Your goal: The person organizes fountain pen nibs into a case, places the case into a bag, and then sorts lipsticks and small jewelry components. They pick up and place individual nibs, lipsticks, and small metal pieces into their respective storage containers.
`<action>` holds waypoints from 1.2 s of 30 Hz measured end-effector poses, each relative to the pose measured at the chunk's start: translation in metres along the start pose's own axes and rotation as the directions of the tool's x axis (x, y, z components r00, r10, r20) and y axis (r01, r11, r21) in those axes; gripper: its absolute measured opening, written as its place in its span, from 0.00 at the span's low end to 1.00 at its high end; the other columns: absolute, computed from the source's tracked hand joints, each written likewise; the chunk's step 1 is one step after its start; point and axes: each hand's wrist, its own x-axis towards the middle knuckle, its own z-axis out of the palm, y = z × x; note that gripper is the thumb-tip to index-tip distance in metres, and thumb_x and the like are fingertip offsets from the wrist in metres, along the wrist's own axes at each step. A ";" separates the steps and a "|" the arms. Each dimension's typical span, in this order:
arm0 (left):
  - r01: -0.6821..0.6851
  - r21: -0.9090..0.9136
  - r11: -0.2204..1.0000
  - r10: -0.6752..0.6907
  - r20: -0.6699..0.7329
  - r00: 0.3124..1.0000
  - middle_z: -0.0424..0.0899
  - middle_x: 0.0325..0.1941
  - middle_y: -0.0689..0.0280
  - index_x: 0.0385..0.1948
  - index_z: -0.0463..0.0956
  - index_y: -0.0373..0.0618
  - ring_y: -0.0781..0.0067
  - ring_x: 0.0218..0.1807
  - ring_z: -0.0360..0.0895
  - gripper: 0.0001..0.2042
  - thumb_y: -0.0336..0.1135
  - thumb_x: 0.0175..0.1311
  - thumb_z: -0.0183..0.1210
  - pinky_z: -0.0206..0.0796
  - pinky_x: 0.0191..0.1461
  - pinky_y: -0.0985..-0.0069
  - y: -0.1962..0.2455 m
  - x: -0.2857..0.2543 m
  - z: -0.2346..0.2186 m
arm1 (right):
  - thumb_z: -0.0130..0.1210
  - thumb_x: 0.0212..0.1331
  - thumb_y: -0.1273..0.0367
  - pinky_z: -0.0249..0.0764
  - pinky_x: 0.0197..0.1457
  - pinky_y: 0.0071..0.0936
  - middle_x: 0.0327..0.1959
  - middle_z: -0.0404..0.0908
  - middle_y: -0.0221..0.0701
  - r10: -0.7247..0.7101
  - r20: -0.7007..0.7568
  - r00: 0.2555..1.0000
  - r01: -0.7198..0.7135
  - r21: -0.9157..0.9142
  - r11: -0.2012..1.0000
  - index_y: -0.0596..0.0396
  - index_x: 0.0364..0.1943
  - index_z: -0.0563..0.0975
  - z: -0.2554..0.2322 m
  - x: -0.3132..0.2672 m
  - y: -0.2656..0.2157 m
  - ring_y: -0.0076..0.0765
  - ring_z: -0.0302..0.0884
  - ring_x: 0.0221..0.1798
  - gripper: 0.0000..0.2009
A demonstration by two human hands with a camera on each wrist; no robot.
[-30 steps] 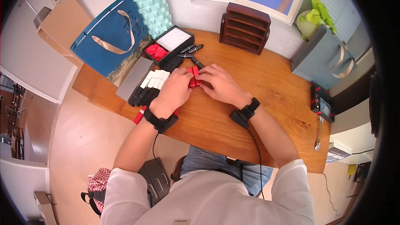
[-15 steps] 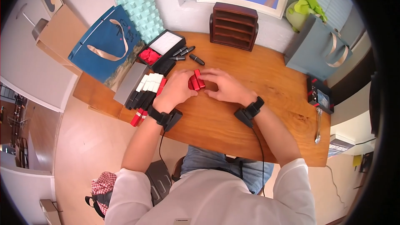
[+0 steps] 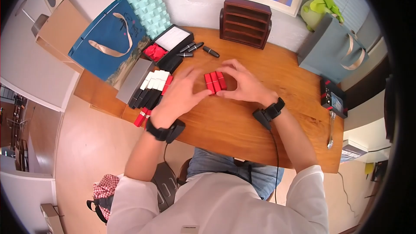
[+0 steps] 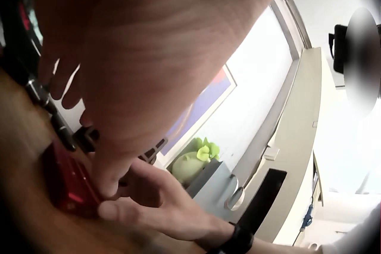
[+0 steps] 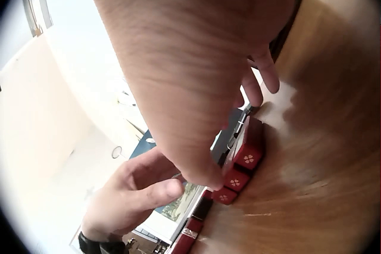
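Three red lipstick tubes lie side by side on the wooden table, each with a thin pale band across it. Small clover marks show on their near ends in the right wrist view. My left hand is spread to their left, its thumb reaching toward the near end of the leftmost tube. On the other side my right hand arches with the thumb right at the near ends and the fingers apart beyond the far ends. Neither hand grips the tubes.
To the left lie rows of white, black and red tubes beside a grey box. Behind are a black box with red filling, several black tubes and a small dark wooden shelf. A grey-blue bag stands right.
My hands have drawn apart from the red tubes, the left going left and the right going right. The tubes now sit in an even row, more exposed than before.
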 end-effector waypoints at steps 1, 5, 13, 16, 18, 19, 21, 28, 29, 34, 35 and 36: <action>0.014 0.020 1.000 -0.014 -0.034 0.999 0.76 0.80 0.43 0.71 0.79 0.37 0.39 0.81 0.72 0.34 0.49 0.68 0.76 0.65 0.83 0.56 -0.008 -0.010 -0.010 | 0.77 0.62 0.53 0.72 0.81 0.45 0.77 0.71 0.47 -0.004 0.006 1.000 0.004 0.005 1.000 0.50 0.71 0.80 0.002 0.003 -0.001 0.59 0.71 0.79 0.35; 0.087 0.113 0.990 -0.083 -0.042 0.996 0.68 0.85 0.43 0.75 0.75 0.37 0.38 0.85 0.65 0.39 0.53 0.70 0.75 0.61 0.87 0.54 -0.028 -0.062 -0.054 | 0.74 0.64 0.44 0.60 0.88 0.56 0.87 0.60 0.51 -0.082 0.032 0.996 0.085 -0.092 0.992 0.48 0.78 0.74 0.018 0.014 -0.003 0.65 0.56 0.88 0.42; -0.013 0.351 0.936 -0.021 0.093 0.995 0.51 0.94 0.48 0.87 0.59 0.42 0.39 0.93 0.49 0.49 0.64 0.74 0.67 0.43 0.93 0.46 -0.072 -0.118 -0.048 | 0.56 0.74 0.32 0.43 0.93 0.62 0.92 0.52 0.52 -0.048 0.145 0.988 0.087 -0.278 0.957 0.41 0.85 0.70 0.058 0.036 -0.004 0.64 0.41 0.94 0.43; -0.038 0.349 0.936 0.008 0.087 0.996 0.52 0.94 0.48 0.87 0.60 0.46 0.41 0.93 0.49 0.46 0.64 0.75 0.65 0.43 0.93 0.44 -0.064 -0.107 -0.037 | 0.53 0.76 0.33 0.43 0.93 0.63 0.91 0.53 0.51 -0.024 0.137 0.990 0.067 -0.324 0.944 0.40 0.84 0.71 0.058 0.033 -0.006 0.64 0.42 0.94 0.41; -0.093 0.384 0.919 0.054 0.112 0.992 0.54 0.93 0.46 0.87 0.62 0.49 0.41 0.93 0.51 0.44 0.65 0.76 0.64 0.45 0.92 0.43 -0.057 -0.098 -0.027 | 0.52 0.77 0.33 0.44 0.93 0.64 0.91 0.53 0.52 -0.027 0.134 0.991 0.071 -0.333 0.940 0.41 0.84 0.72 0.057 0.030 -0.009 0.63 0.42 0.94 0.40; -0.098 0.381 0.919 0.058 0.113 0.992 0.54 0.93 0.46 0.87 0.62 0.49 0.41 0.93 0.51 0.44 0.65 0.76 0.64 0.45 0.92 0.43 -0.054 -0.094 -0.021 | 0.52 0.77 0.33 0.44 0.93 0.64 0.91 0.53 0.52 -0.023 0.132 0.991 0.066 -0.336 0.939 0.41 0.84 0.72 0.055 0.028 -0.010 0.63 0.42 0.94 0.40; -0.098 0.359 0.928 0.083 0.058 0.995 0.55 0.92 0.44 0.86 0.64 0.48 0.40 0.92 0.52 0.44 0.65 0.76 0.63 0.46 0.91 0.43 -0.048 -0.086 -0.009 | 0.52 0.78 0.34 0.45 0.93 0.64 0.91 0.54 0.53 -0.055 0.151 0.987 0.102 -0.324 0.941 0.42 0.83 0.72 0.052 0.024 -0.011 0.64 0.43 0.94 0.40; -0.150 0.305 0.940 0.145 0.040 0.989 0.56 0.91 0.41 0.84 0.66 0.41 0.37 0.91 0.53 0.44 0.66 0.78 0.61 0.46 0.91 0.43 -0.020 -0.049 0.028 | 0.55 0.78 0.38 0.48 0.93 0.59 0.90 0.56 0.55 -0.039 0.154 0.987 0.079 -0.258 0.963 0.44 0.83 0.71 0.035 0.001 -0.009 0.64 0.46 0.93 0.38; -0.154 0.297 0.943 0.148 0.041 0.988 0.56 0.91 0.40 0.84 0.65 0.41 0.36 0.91 0.53 0.44 0.66 0.78 0.60 0.46 0.91 0.43 -0.015 -0.043 0.034 | 0.57 0.78 0.41 0.51 0.92 0.58 0.88 0.58 0.55 -0.042 0.146 0.988 0.074 -0.224 0.972 0.46 0.83 0.72 0.031 -0.004 -0.005 0.65 0.48 0.92 0.37; -0.226 0.273 0.935 0.214 0.074 0.974 0.56 0.90 0.39 0.85 0.62 0.38 0.35 0.91 0.53 0.46 0.69 0.79 0.57 0.46 0.91 0.43 0.004 -0.017 0.057 | 0.59 0.80 0.50 0.59 0.90 0.54 0.85 0.63 0.55 -0.006 0.082 0.997 0.019 -0.154 0.988 0.51 0.82 0.72 0.016 -0.031 0.010 0.65 0.56 0.88 0.34; -0.236 0.267 0.934 0.223 0.077 0.972 0.56 0.90 0.39 0.85 0.62 0.38 0.35 0.91 0.53 0.46 0.69 0.79 0.57 0.46 0.91 0.43 0.006 -0.012 0.061 | 0.59 0.80 0.50 0.60 0.89 0.54 0.84 0.64 0.55 0.000 0.058 0.998 0.008 -0.135 0.991 0.52 0.81 0.73 0.013 -0.037 0.012 0.65 0.57 0.87 0.33; -0.247 0.263 0.933 0.234 0.081 0.969 0.56 0.90 0.38 0.85 0.62 0.38 0.35 0.91 0.53 0.47 0.69 0.79 0.57 0.46 0.91 0.43 0.009 -0.007 0.066 | 0.59 0.81 0.51 0.60 0.89 0.53 0.83 0.65 0.55 0.005 0.037 0.999 -0.001 -0.114 0.993 0.54 0.80 0.73 0.010 -0.043 0.013 0.65 0.58 0.87 0.32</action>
